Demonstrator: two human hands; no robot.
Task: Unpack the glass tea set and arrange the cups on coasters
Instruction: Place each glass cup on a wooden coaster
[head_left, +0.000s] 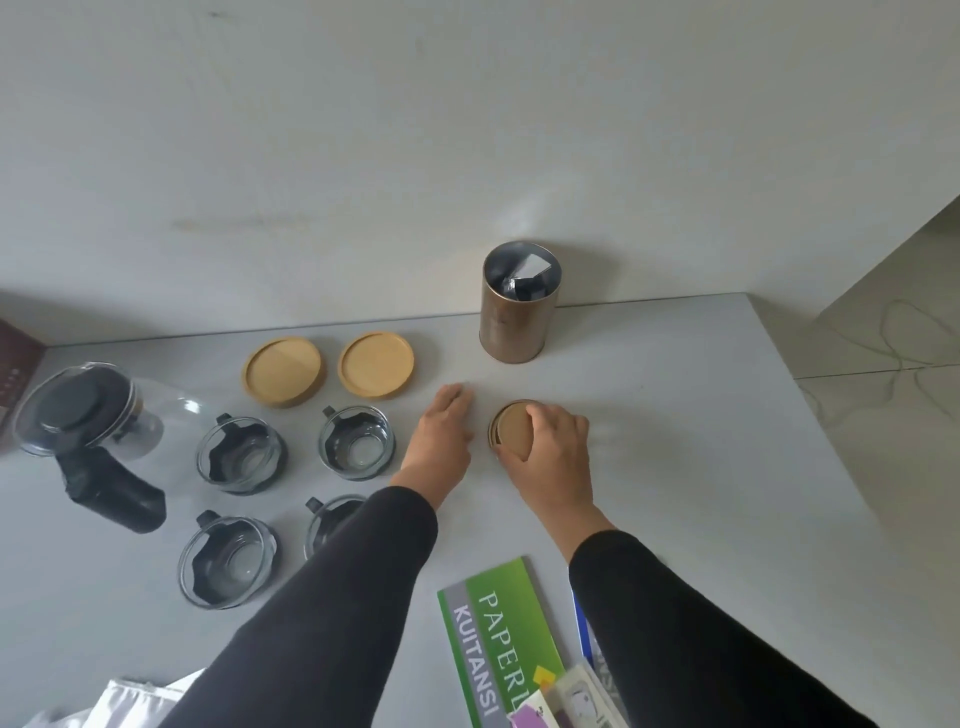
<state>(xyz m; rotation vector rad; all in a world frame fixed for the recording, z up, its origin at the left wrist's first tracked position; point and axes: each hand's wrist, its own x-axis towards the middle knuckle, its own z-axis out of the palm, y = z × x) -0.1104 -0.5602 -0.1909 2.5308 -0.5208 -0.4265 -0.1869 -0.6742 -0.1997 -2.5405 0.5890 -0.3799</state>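
Head view only. Right hand (550, 447) is curled over a small stack of round tan wooden coasters (511, 430) on the grey desk (675, 467), fingers wrapped around its edge; grip looks set to lift or peel one off the stack, my read. Left hand (441, 431) lies flat and relaxed on the desk just beside that stack, fingers straight, holding nothing, likely steadying or waiting to take the next coaster. Two more round tan wooden coasters are already laid out side by side toward the wall: left one (283, 370), right one (376, 365), both bare, no cup on either. Four clear glass cups with black handles and dark bases sit in a two-by-two block nearer the person: back left (240, 454), back right (356, 440), front left (228, 560), front right (332, 522) partly hidden by the left sleeve. Clear glass teapot with black lid and black handle (88, 415) lies tilted on its side at far left. Open brown cylindrical tin (519, 301) stands upright against the wall, something foil-like inside, can't tell what. Green printed booklet (498, 639) at the near edge. Judgement: unpacking looks done, coaster layout partway, cups not yet placed.
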